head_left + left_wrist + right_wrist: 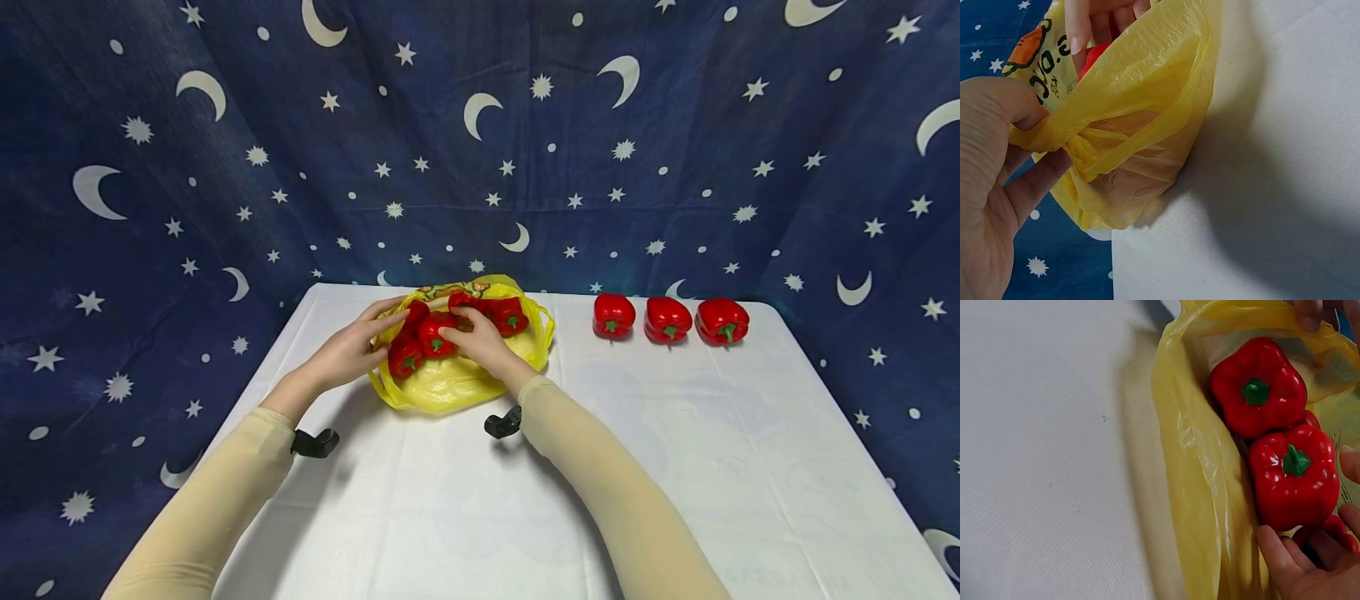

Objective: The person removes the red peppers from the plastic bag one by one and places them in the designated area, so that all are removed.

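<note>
A yellow plastic bag [450, 390] lies with its mouth spread on the table, holding several glossy red bell peppers with green stems. In the left wrist view, my left hand [997, 144] pinches the bag's gathered rim between thumb and fingers. My right hand [483, 340] reaches into the bag. Its thumb and fingers grip a bell pepper [1294, 481] from its lower and right sides in the right wrist view. Against that pepper sits another pepper [1259, 387] by the bag's wall. A further pepper [507, 317] lies at the bag's right side, and others are partly hidden.
Three more red peppers stand in a row at the table's back right: a left one [613, 317], a middle one [667, 320] and a right one [722, 322]. The table [420, 517] has a white cover. Behind it hangs a dark blue curtain [442, 167] with moons and stars.
</note>
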Demonstrator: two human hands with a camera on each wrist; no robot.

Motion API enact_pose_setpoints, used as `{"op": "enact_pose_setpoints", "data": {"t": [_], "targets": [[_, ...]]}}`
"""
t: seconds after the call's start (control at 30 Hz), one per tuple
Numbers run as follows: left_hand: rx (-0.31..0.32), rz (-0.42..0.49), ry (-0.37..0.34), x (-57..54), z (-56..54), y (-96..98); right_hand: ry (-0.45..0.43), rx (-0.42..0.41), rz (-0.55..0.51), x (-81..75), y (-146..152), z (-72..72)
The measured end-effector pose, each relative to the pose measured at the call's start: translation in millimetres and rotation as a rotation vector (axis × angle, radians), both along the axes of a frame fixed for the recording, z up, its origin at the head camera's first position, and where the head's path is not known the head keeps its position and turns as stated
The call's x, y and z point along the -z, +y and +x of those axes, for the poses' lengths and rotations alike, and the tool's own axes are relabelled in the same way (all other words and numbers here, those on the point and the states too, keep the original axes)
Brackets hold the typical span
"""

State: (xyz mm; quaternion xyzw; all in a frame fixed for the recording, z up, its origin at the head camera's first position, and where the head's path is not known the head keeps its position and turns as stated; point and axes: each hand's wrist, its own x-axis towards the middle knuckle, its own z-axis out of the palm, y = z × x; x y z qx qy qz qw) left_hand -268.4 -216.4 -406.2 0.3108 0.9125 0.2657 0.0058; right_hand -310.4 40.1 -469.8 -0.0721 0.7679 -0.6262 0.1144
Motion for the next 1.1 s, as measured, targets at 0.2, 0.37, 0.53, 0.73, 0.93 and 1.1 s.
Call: {"op": "enact_pose_setpoints", "data": {"t": [0.2, 0.37, 0.53, 0.73, 0.93, 1.1], "targets": [[-0.003, -0.002, 0.007, 0.2, -1.1, 1.4, -0.003, 0.038, 0.027, 1.5, -6.3, -3.0], [-0.004, 0.004, 0.010, -1.0, -1.3, 2.8, -0.017, 0.053, 0.037, 2.3, -10.3, -4.6], [-0.012, 0.014, 0.008, -2.4, -1.1, 3.7, -0.077, 0.045, -0.030, 1.1, -11.2, -5.4], [-0.022, 0.013, -0.003, -2.8, -0.4, 3.8, -0.165, 0.058, -0.129, -2.0, -7.4, -5.1], [-0.016, 0.008, -0.008, -3.0, -0.8, 2.8, -0.162, 0.019, -0.094, -4.6, 0.8, -5.6], [-0.017, 0.007, -0.014, -3.2, -0.9, 2.2, -0.133, -0.063, 0.001, -8.2, 9.8, -6.7]]}}
